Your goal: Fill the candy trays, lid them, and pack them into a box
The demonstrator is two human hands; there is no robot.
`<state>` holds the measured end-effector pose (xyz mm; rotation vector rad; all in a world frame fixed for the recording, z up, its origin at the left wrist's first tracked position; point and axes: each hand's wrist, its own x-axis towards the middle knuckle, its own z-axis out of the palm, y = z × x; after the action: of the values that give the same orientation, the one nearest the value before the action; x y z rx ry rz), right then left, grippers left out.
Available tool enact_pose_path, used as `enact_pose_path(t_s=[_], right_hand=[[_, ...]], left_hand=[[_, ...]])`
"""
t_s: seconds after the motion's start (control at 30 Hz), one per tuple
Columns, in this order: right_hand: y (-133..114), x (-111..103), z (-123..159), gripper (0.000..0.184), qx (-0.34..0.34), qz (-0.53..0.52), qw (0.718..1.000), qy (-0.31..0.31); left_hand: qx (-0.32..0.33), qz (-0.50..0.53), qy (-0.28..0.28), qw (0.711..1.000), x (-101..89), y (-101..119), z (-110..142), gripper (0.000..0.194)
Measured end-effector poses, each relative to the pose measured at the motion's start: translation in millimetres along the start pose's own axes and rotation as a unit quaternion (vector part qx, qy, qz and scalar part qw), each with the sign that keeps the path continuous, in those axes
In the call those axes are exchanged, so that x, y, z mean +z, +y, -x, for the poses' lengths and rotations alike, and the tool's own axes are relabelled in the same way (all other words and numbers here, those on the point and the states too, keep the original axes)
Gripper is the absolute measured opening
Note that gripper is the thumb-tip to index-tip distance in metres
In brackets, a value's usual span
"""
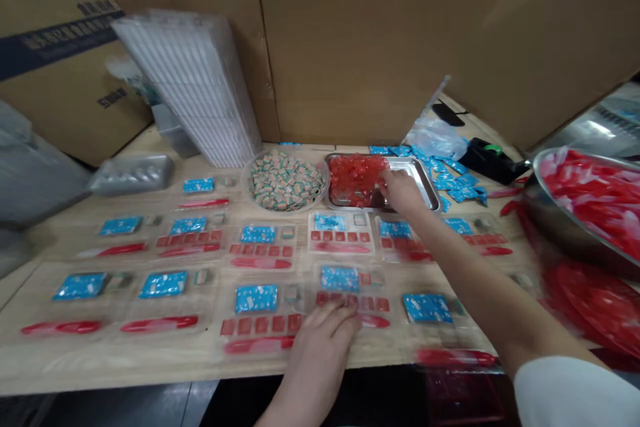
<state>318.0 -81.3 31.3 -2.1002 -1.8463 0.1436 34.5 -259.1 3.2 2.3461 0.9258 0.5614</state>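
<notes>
My left hand (321,347) rests over a clear plastic tray at the front edge of the table, its fingers stretched and bent down onto a row of small red squares (370,303). This tray also holds a blue packet (340,278) and a red plastic knife (374,321), partly behind my fingers. Farther back, my right hand (401,192) reaches into a metal tray (427,181), fingers closed together at the edge of a heap of red pieces (354,177). What sits between those fingertips is hidden and blurred.
Several similar filled plastic trays (263,243) lie in rows. Behind them stand a round container of small beige-green pieces (285,180) and a tall stack of clear trays (193,80). At right are loose blue packets (457,180), a tape dispenser (493,160) and a metal bowl of red-pink knives (595,197).
</notes>
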Motion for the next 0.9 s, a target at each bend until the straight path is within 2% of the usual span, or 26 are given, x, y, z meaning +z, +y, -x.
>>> enact_pose_path(t_s=[0.03, 0.1, 0.13, 0.17, 0.23, 0.27, 0.3, 0.4, 0.5, 0.73, 0.83, 0.9], right_hand=[[-2.3, -2.6, 7.5, 0.02, 0.004, -0.021, 1.0, 0.0], [-12.1, -10.7, 32.5, 0.023, 0.018, -0.126, 0.992, -0.019], [-19.7, -14.8, 49.0, 0.024, 0.027, -0.204, 0.978, -0.037], [-28.7, -17.9, 67.2, 0.024, 0.034, -0.296, 0.953, -0.063], [-48.3, -19.0, 104.3, 0.022, 0.029, -0.391, 0.913, -0.115], [-57.2, -16.8, 120.7, 0.02, 0.008, -0.393, 0.909, -0.135], [-64.4, -13.1, 134.4, 0.018, -0.022, -0.369, 0.918, -0.142], [-72.5, -1.2, 156.2, 0.011, -0.115, -0.229, 0.961, -0.105], [-68.5, 2.0, 157.8, 0.008, -0.163, -0.125, 0.976, -0.072], [-84.5, -7.1, 157.2, 0.004, -0.196, 0.013, 0.977, -0.086], [-74.2, -11.6, 133.2, 0.005, -0.21, 0.004, 0.97, -0.124], [-51.9, -15.1, 100.1, 0.012, -0.161, -0.013, 0.98, -0.118]], left_hand=[[-0.006, 0.008, -0.005, 1.0, -1.2, 0.4, -0.5, 0.029], [-0.015, 0.026, -0.016, 0.999, -3.8, 0.9, -1.1, 0.03], [-0.016, 0.033, -0.022, 0.999, -5.0, 1.1, -1.3, 0.031], [-0.019, 0.037, -0.025, 0.999, -6.2, 1.2, -1.3, 0.031], [-0.02, 0.044, -0.025, 0.999, -8.0, 1.4, -1.1, 0.031], [-0.019, 0.046, -0.026, 0.998, -8.7, 1.6, -0.9, 0.031], [-0.019, 0.049, -0.026, 0.998, -9.3, 1.7, -0.7, 0.031], [-0.014, 0.053, -0.026, 0.998, -9.1, 2.0, 0.1, 0.03], [-0.007, 0.039, -0.012, 0.999, -5.6, 1.0, 0.7, 0.026], [-0.002, 0.011, 0.008, 1.0, 0.9, -1.5, 0.5, 0.019], [-0.001, 0.009, 0.007, 1.0, 0.3, -1.9, 0.1, 0.019], [0.002, 0.013, 0.011, 1.0, 0.2, -2.4, -0.3, 0.02]])
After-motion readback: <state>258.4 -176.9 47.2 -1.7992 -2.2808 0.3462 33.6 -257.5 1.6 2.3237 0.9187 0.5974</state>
